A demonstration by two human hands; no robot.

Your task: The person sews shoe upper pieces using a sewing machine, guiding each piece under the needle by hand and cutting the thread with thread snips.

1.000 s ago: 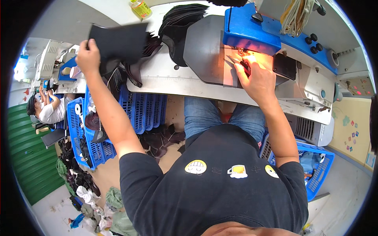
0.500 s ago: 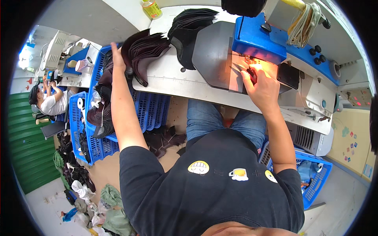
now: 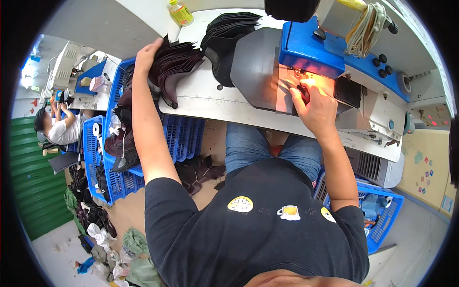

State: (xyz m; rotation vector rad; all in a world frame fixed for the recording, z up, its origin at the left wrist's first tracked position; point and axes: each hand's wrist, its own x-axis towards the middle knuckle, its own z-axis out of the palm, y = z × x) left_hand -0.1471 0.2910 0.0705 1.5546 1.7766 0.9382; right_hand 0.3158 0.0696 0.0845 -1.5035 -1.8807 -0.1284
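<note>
My left hand (image 3: 147, 56) is at the left edge of a fanned stack of dark maroon cut pieces (image 3: 176, 64), its fingers bent over the stack's upper corner. The thumb is hidden, and how many pieces it grips does not show. In my right hand (image 3: 317, 106) is a pair of small snips (image 3: 304, 93) with a dark red handle, their thin blades pointing left. That hand rests under the lit needle area of a blue sewing machine (image 3: 311, 50). A second fanned stack, of black pieces (image 3: 224, 40), lies between the maroon stack and the machine's grey plate (image 3: 253, 67).
The white table (image 3: 210, 103) carries a yellow-labelled bottle (image 3: 180, 13) at its far left. Blue crates (image 3: 114, 179) with more dark pieces stand left of the table, and another blue crate (image 3: 382, 229) is at right. Dark scraps (image 3: 201, 172) lie on the floor. A co-worker (image 3: 64, 129) sits far left.
My left hand has shifted slightly right and its fingers have bent over the maroon stack's corner. My right hand stays by the needle with the snips. The view has shifted a little.
</note>
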